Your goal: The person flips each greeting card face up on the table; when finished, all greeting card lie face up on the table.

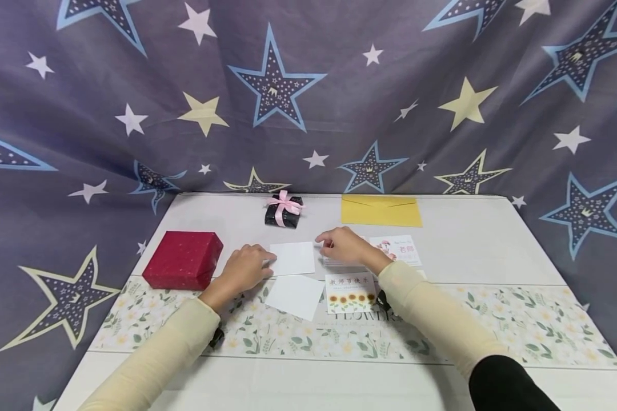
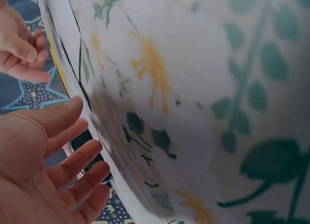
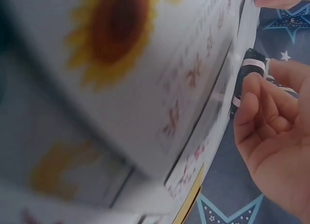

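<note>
A blank white card [image 1: 292,258] lies flat between my two hands. At its left edge is my left hand [image 1: 244,266], its fingers loosely bent and apart in the left wrist view, holding nothing. My right hand [image 1: 345,245] hovers by the card's right edge, over another card that it mostly covers. Its fingers are loosely curled with nothing between them in the right wrist view. Closer to me lie a second blank card [image 1: 295,297], turned at an angle, and a sunflower card [image 1: 349,292]. A card with pink flowers [image 1: 397,249] is right of my right hand.
A red wrapped box [image 1: 183,260] stands left of my left hand. Toward the back are a small black gift box [image 1: 284,212] with a pink bow and a yellow envelope [image 1: 380,210]. A star-patterned cloth [image 1: 339,103] hangs behind the table.
</note>
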The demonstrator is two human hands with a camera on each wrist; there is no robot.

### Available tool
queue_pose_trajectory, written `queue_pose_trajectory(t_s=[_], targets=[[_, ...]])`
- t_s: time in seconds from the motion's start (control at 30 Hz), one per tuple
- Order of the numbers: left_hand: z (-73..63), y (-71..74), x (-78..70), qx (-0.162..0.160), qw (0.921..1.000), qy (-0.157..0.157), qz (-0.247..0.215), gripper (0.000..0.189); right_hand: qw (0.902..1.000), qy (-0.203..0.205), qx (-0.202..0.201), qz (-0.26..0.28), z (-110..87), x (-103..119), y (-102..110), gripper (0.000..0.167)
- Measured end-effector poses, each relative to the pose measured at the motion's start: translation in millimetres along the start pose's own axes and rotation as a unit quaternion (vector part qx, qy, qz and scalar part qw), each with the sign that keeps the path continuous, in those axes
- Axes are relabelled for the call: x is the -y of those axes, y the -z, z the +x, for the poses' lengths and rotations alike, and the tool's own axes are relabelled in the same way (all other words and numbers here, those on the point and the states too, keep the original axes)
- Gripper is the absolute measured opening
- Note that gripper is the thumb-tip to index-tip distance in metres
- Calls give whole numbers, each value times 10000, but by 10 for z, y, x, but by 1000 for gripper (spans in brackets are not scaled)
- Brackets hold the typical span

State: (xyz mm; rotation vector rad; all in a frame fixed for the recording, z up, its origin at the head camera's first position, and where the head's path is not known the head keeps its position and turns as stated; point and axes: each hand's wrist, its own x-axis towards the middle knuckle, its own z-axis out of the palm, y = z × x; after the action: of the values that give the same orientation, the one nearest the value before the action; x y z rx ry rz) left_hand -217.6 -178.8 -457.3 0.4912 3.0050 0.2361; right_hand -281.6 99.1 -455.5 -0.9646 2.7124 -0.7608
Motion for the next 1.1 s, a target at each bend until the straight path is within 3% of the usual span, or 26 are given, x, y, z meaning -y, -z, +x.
queue_pose_trajectory(t_s=[0.23, 0.47, 0.57, 0.67, 0.83, 0.97, 1.1], targets=[[39, -17, -8, 72, 9998, 49, 164, 40, 9996, -244, 89, -123, 178, 19, -100, 38], [64, -25, -20, -21, 9998, 43, 189, 38, 9975, -437, 420, -368, 241, 55, -149, 13], [57, -38, -28, -61, 9999, 30, 130, 37, 9966, -458, 507, -450, 252, 57, -163, 31], [47, -55, -36, -92, 9999, 33, 111, 36, 9967, -477, 518, -401, 255, 57, -171, 36], [48, -71, -41, -53, 9998, 102, 165, 36, 9969, -612, 432, -250, 253, 63, -178, 10], [58, -70, -41, -10, 9996, 131, 258, 37, 9961, -819, 301, -153, 261, 73, -179, 32], [61, -56, -42, -35, 9994, 116, 316, 38, 9955, -931, 192, -45, 278, 79, -181, 34]])
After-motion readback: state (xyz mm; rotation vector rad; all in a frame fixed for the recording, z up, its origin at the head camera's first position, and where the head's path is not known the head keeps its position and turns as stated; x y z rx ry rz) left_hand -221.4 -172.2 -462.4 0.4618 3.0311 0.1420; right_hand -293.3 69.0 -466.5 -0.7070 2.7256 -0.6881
